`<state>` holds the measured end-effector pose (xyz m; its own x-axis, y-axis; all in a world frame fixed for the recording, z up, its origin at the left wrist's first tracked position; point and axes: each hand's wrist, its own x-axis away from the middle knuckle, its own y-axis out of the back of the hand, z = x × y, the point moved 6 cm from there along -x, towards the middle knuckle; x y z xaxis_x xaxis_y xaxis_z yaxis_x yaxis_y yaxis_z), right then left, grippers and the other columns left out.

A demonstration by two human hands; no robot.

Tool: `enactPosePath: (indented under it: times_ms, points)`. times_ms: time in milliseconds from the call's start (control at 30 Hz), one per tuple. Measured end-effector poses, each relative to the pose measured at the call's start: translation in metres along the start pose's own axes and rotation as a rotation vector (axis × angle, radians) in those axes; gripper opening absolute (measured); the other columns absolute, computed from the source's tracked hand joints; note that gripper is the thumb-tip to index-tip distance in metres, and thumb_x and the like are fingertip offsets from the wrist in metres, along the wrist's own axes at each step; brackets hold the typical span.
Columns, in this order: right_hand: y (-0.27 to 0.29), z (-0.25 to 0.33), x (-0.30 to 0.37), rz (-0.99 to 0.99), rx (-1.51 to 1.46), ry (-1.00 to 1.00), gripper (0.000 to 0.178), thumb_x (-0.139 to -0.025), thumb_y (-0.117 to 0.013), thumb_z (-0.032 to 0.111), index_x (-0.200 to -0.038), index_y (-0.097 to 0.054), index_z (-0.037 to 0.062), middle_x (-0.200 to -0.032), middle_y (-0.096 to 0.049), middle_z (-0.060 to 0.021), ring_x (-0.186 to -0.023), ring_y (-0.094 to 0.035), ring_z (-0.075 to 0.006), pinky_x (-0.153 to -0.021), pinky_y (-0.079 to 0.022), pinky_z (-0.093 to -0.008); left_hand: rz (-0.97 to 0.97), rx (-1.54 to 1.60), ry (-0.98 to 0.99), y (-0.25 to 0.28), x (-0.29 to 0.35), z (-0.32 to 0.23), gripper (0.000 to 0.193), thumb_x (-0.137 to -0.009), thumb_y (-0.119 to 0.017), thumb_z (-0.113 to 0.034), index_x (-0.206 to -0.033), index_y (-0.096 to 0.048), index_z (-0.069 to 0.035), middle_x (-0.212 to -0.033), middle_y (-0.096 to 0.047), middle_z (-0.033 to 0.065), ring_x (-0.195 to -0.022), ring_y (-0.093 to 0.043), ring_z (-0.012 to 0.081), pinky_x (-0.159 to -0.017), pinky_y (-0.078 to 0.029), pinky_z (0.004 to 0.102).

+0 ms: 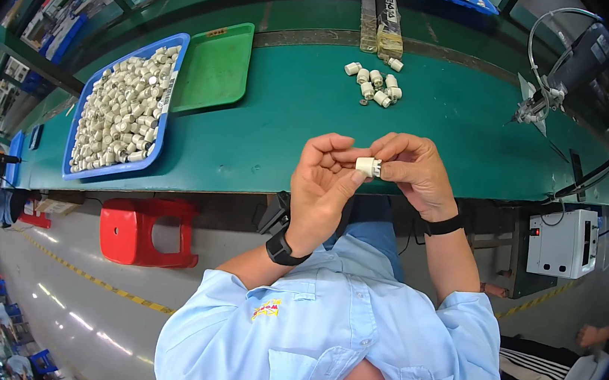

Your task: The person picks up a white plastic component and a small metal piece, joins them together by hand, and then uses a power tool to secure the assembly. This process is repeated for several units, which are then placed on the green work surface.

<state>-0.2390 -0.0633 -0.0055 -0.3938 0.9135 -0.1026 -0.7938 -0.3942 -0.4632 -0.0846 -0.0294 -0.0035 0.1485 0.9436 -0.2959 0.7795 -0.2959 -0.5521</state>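
Observation:
Between my two hands, just above the near edge of the green bench, is a small white cylindrical part (pixel 366 167) with a notched end. Thumb and fingers of my left hand (pixel 322 188) pinch its plain left side. My right hand (pixel 420 175) grips the notched right end between thumb and fingers. Beyond my hands, a loose group of similar white parts (pixel 377 79) lies on the bench. A blue tray (pixel 167 120) to the left is heaped with many more of these parts.
A green tray (pixel 217 67) sits beside the blue one. Two long bars (pixel 370 17) lie at the back. On the right stand a dark machine with cables (pixel 590 54) and, lower, a white control box (pixel 563 243). A red stool (pixel 127 231) is on the floor; other people are nearby.

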Motion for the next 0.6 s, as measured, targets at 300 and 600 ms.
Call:
enactPosePath:
  times_ms: [300, 600]
  points:
    - [-0.007, 0.001, 0.001, 0.070, -0.050, 0.026, 0.019, -0.074, -0.080, -0.007, -0.091, -0.073, -0.0007, -0.099, -0.071, -0.0128, -0.090, -0.069, -0.0185, -0.083, -0.058, -0.0302, 0.071, -0.271, -0.293, -0.005, 0.013, -0.011, 0.046, -0.092, -0.063, 0.010, -0.132, -0.043, 0.001, -0.124, -0.062, 0.0192, -0.112, -0.064, 0.0215, -0.100, -0.051, 0.0338]
    - [-0.015, -0.008, 0.001, -0.001, -0.092, -0.003, 0.010, -0.085, -0.073, 0.002, -0.094, -0.073, -0.0009, -0.094, -0.070, -0.0105, -0.081, -0.067, -0.0156, -0.071, -0.056, -0.0269, 0.083, -0.495, -0.296, -0.002, 0.014, -0.014, 0.036, -0.091, -0.064, 0.011, -0.125, -0.056, 0.004, -0.116, -0.059, 0.0125, -0.104, -0.067, 0.0206, -0.094, -0.055, 0.0316]
